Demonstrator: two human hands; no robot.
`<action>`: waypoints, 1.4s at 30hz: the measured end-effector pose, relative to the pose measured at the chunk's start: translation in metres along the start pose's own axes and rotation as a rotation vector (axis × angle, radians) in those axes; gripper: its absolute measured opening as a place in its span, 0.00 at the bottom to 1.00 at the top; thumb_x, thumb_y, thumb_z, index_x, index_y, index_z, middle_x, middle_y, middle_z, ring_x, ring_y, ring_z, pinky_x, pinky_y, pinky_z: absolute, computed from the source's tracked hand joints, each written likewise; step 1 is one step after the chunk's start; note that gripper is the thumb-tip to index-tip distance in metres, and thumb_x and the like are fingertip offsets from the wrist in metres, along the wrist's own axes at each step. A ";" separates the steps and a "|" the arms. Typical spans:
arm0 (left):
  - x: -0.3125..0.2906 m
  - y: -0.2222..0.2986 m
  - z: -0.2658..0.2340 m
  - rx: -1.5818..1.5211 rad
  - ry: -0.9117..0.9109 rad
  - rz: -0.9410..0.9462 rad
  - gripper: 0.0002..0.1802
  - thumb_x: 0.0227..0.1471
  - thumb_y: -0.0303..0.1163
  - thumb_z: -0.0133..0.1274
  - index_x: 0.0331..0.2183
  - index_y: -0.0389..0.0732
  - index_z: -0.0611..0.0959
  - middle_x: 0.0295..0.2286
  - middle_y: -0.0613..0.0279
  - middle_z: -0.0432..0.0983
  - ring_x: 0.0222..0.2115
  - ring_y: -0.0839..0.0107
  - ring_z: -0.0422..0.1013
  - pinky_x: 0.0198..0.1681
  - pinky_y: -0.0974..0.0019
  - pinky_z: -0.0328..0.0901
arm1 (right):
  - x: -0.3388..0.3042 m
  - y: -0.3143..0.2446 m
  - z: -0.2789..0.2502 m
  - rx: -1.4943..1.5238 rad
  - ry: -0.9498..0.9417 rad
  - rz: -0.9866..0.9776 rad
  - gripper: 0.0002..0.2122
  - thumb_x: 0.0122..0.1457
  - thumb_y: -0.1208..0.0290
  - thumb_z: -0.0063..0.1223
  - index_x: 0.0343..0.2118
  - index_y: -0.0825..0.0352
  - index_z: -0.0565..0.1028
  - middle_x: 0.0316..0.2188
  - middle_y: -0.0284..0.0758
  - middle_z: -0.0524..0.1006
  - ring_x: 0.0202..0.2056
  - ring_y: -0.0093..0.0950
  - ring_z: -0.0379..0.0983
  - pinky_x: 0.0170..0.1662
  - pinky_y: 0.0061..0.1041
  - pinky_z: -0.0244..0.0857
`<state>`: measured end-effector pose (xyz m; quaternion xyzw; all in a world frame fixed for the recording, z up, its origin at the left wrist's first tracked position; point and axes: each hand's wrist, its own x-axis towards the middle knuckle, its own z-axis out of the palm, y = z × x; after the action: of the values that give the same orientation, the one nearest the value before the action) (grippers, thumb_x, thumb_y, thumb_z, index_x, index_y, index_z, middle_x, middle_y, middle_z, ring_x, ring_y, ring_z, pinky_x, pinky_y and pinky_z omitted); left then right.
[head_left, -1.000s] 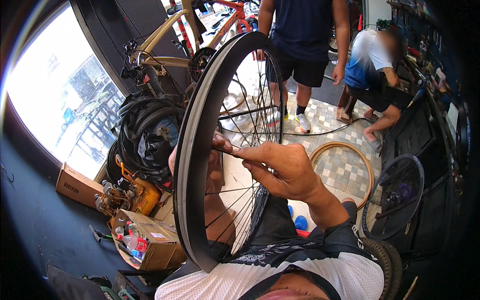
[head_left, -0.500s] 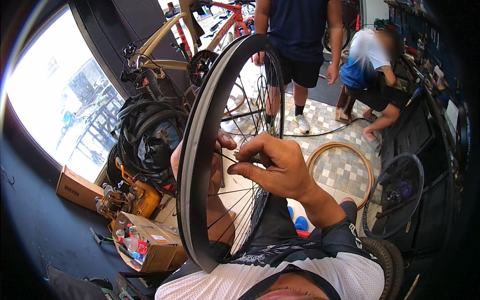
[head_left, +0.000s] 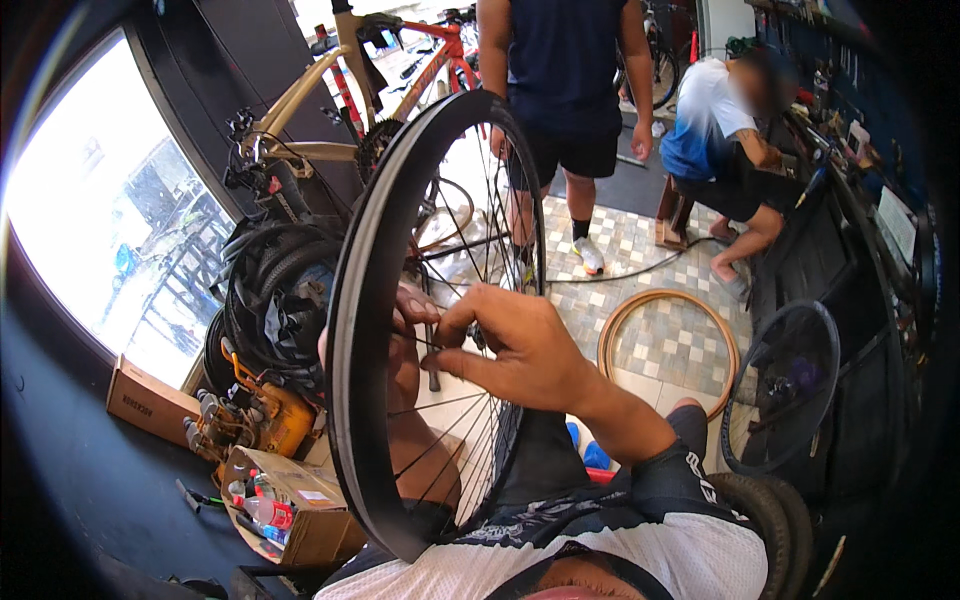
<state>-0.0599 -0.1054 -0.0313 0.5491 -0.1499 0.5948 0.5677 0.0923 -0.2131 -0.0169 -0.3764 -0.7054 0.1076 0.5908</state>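
Observation:
A spoked bicycle wheel (head_left: 352, 250) with a deep black rim and a pale grey strip round its outer face stands upright before my chest. My left hand (head_left: 410, 308) reaches in from the far left side of the rim, its fingers closed in a pinch near the rim's inner edge. Across from it, my right hand (head_left: 525, 345) pinches with thumb and forefinger close to a thin dark rod by the left fingertips. The fingers hide what each hand holds. No tyre is on the rim.
Tan tyres (head_left: 672, 292) lie on the checkered floor, and a dark tyre (head_left: 783, 390) leans at the right. An orange compressor (head_left: 280, 415) and a cardboard box (head_left: 318, 492) with bottles stand left. One person (head_left: 570, 90) stands ahead; another (head_left: 705, 120) sits at the right bench.
The wheel and both hands have shifted a little to the left in the picture. My right fingertips have come closer to my left ones.

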 end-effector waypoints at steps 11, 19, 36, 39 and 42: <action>0.002 0.000 -0.001 -0.039 -0.037 0.015 0.14 0.54 0.27 0.65 0.41 0.29 0.84 0.35 0.46 0.79 0.40 0.53 0.78 0.44 0.53 0.74 | 0.003 0.004 0.004 -0.030 0.026 -0.092 0.09 0.59 0.72 0.68 0.39 0.68 0.82 0.34 0.42 0.83 0.35 0.42 0.83 0.37 0.34 0.75; 0.001 -0.002 -0.005 0.000 -0.050 -0.017 0.13 0.56 0.32 0.65 0.40 0.35 0.82 0.36 0.51 0.77 0.41 0.55 0.76 0.48 0.52 0.71 | 0.001 0.009 0.003 -0.013 -0.042 0.008 0.09 0.59 0.70 0.69 0.38 0.67 0.81 0.34 0.42 0.84 0.33 0.39 0.84 0.35 0.34 0.74; 0.005 -0.004 -0.005 -0.032 -0.026 0.005 0.13 0.52 0.28 0.65 0.38 0.30 0.85 0.34 0.43 0.79 0.39 0.51 0.78 0.46 0.50 0.73 | 0.003 0.001 0.001 0.011 0.029 -0.003 0.10 0.61 0.70 0.69 0.40 0.67 0.80 0.30 0.39 0.84 0.30 0.32 0.82 0.33 0.29 0.72; 0.002 -0.005 -0.003 -0.058 0.004 0.057 0.13 0.52 0.28 0.64 0.38 0.29 0.84 0.34 0.42 0.79 0.39 0.50 0.78 0.46 0.49 0.73 | 0.004 -0.006 0.000 0.074 0.032 0.054 0.09 0.61 0.72 0.70 0.41 0.69 0.82 0.28 0.33 0.82 0.25 0.19 0.76 0.28 0.22 0.66; 0.004 0.000 -0.004 0.041 -0.031 0.068 0.13 0.53 0.28 0.63 0.38 0.28 0.84 0.34 0.42 0.79 0.39 0.49 0.78 0.45 0.49 0.74 | 0.005 -0.003 0.000 0.074 -0.009 0.002 0.09 0.61 0.72 0.71 0.41 0.69 0.82 0.29 0.33 0.83 0.25 0.18 0.75 0.28 0.21 0.65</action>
<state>-0.0611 -0.1005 -0.0292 0.5645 -0.1649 0.6079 0.5334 0.0913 -0.2116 -0.0112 -0.3546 -0.7032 0.1356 0.6012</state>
